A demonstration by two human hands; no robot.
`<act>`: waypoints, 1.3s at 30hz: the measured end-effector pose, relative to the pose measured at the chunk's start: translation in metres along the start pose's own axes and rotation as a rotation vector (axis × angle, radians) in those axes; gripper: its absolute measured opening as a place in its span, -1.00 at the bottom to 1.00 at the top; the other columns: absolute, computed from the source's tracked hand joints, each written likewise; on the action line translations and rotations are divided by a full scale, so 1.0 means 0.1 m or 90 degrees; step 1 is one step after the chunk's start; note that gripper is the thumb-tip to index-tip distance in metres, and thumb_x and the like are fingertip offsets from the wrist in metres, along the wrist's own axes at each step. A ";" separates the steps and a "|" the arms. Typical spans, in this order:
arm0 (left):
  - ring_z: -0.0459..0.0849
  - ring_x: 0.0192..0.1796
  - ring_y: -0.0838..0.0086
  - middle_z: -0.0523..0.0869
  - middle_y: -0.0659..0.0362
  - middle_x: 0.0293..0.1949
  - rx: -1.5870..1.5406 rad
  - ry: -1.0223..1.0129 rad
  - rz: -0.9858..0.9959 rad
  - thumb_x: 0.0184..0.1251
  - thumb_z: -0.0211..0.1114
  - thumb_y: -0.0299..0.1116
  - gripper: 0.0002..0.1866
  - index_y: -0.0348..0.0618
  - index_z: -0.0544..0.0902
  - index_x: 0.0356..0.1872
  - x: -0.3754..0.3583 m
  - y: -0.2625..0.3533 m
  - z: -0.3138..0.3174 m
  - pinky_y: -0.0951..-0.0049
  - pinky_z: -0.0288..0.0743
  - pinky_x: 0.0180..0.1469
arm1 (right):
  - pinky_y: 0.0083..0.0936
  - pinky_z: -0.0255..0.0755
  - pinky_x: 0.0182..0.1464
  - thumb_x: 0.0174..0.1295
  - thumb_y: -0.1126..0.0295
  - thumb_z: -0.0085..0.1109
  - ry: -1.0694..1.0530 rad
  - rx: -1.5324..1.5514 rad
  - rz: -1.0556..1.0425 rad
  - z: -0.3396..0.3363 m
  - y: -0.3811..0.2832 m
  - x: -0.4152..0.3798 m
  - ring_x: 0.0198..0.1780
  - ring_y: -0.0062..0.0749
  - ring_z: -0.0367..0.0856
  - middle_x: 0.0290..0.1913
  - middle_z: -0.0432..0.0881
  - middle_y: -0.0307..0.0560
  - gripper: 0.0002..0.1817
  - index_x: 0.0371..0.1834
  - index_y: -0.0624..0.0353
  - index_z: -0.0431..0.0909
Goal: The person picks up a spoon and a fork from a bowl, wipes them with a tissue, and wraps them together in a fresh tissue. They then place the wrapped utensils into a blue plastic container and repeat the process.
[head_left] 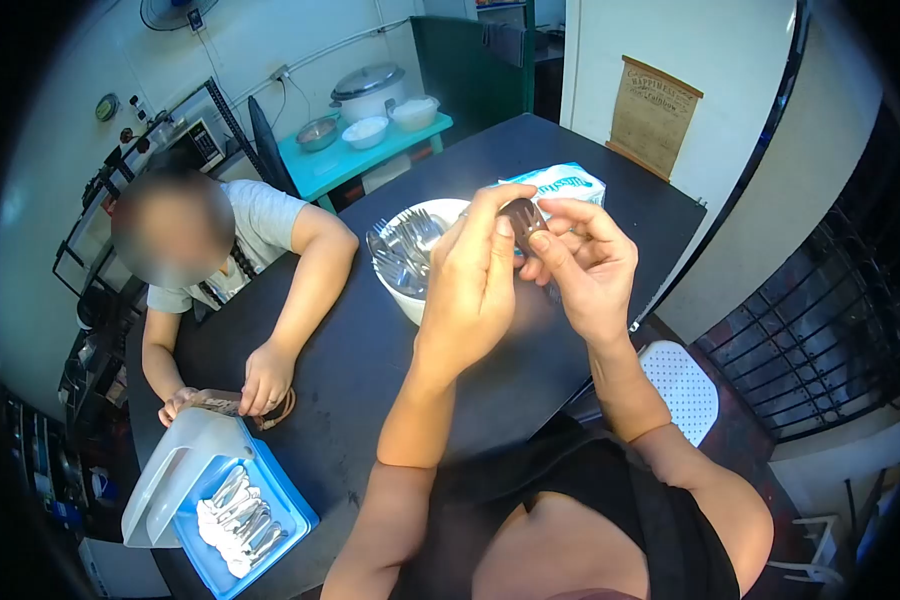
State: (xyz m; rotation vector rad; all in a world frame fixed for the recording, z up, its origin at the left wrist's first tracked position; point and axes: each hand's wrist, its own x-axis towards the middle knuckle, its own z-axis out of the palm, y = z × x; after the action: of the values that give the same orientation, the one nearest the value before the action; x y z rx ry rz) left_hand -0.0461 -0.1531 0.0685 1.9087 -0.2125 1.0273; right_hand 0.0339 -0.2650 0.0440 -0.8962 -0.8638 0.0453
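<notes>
My left hand (467, 275) and my right hand (595, 265) are raised together above the table, over the side of a white bowl. Between their fingertips is a dark, shiny spoon (523, 225) with what look like fork tines against its bowl; the handle is hidden. My right thumb presses on its face, and my left thumb and fingers close on its other side. Just beyond my left hand stands the white bowl (407, 305), holding several metal forks and spoons (407, 245). Behind my hands lies a blue and white tissue pack (570, 183).
Across the dark table (350, 420), a person (260, 240) rests both hands by a brown strapped item (215, 400). A blue container (295, 510) with a raised clear lid (175, 475) holds white-wrapped cutlery (240, 525). A white perforated stool (680, 390) stands at right.
</notes>
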 end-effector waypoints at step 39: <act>0.72 -0.04 0.37 0.75 0.04 -0.15 -0.360 -0.371 -0.251 0.59 0.08 -0.22 -0.72 -0.23 0.57 0.00 -0.03 -0.65 0.66 0.35 0.53 0.10 | -0.59 0.21 -0.42 0.54 0.08 -0.10 -0.176 0.672 0.527 -1.19 0.51 -1.01 -0.50 -0.58 0.27 -0.40 0.34 -0.31 -0.65 -0.07 0.15 0.49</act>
State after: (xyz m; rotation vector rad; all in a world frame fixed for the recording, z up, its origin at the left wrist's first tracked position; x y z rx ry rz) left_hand 0.0234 -0.1696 0.0098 1.5827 -0.3912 0.1019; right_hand 0.0614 -0.3486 -0.0945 -0.1760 -0.5326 1.2510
